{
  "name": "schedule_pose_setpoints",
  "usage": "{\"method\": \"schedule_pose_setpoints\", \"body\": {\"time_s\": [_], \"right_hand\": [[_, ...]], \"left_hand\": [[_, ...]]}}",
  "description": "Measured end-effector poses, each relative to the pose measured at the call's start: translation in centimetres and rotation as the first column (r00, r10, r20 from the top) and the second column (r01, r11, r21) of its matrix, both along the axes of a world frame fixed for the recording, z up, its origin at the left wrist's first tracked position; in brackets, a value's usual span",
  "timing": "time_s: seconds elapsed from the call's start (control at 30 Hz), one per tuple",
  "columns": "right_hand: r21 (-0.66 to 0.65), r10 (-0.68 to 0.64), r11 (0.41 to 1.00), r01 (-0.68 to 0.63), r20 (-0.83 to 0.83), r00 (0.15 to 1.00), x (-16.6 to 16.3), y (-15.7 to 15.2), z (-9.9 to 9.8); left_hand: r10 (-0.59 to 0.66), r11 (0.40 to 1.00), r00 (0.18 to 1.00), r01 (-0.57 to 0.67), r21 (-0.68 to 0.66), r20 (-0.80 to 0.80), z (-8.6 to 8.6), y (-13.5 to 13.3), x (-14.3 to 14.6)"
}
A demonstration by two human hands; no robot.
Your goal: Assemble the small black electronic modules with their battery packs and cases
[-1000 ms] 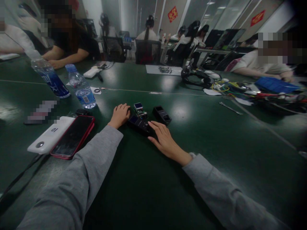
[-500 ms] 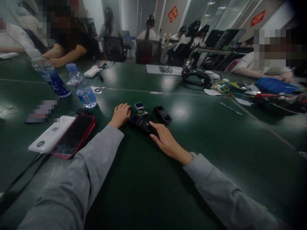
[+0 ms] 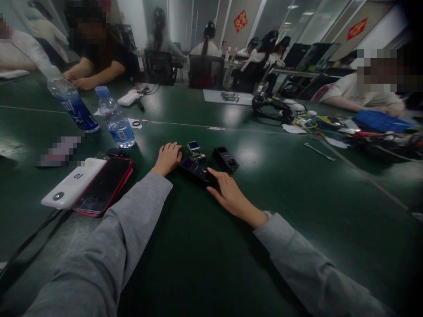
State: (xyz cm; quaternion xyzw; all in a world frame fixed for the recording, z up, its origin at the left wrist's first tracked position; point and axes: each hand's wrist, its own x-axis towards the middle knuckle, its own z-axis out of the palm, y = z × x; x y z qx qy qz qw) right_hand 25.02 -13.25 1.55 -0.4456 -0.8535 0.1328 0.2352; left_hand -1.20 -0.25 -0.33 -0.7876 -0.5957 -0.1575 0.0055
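A black handheld electronic device [image 3: 195, 172] with a small screen and buttons lies flat on the dark green table before me. My left hand [image 3: 168, 158] rests at its left end, fingers stretched forward and slightly apart, its thumb side against the device. At the other end, my right hand [image 3: 228, 188] holds the device with the index finger on top and the thumb along the near side. Just behind it sits a small green circuit board [image 3: 196, 152] with a little screen. To the right of the board lies a second black device casing [image 3: 226, 159].
Left of my arm lie a red-cased phone [image 3: 104, 187], a white power bank [image 3: 74, 182] with a cable, and two bottles, one a clear water bottle [image 3: 115, 119]. Farther right are a wrench [image 3: 319, 151], tangled wires and a blue tray [image 3: 381, 121]. Several people sit around.
The view has shifted slightly, so everything appears a little farther right. Both hands stay at the black device, with no clear change in their hold.
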Motion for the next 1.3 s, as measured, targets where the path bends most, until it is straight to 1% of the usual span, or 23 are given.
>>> {"method": "schedule_pose_setpoints", "body": {"time_s": [0.2,0.43,0.87,1.3], "right_hand": [[-0.004,-0.002,1.000,0.002,0.015,1.000,-0.12,-0.12,0.25],[0.000,-0.005,1.000,0.005,0.034,0.999,-0.25,-0.16,0.50],[0.008,-0.012,1.000,0.011,0.054,0.999,-0.20,-0.16,0.22],[0.005,-0.006,1.000,0.005,0.054,0.999,-0.11,-0.13,0.27]], "left_hand": [[-0.004,1.000,1.000,0.004,-0.028,-0.004,0.17,0.09,-0.01],[-0.002,1.000,1.000,0.002,-0.024,-0.005,0.09,0.15,-0.04],[0.002,1.000,1.000,-0.002,0.000,-0.003,0.07,0.01,0.07],[0.000,1.000,1.000,0.001,-0.011,0.012,0.02,0.07,-0.02]]}}
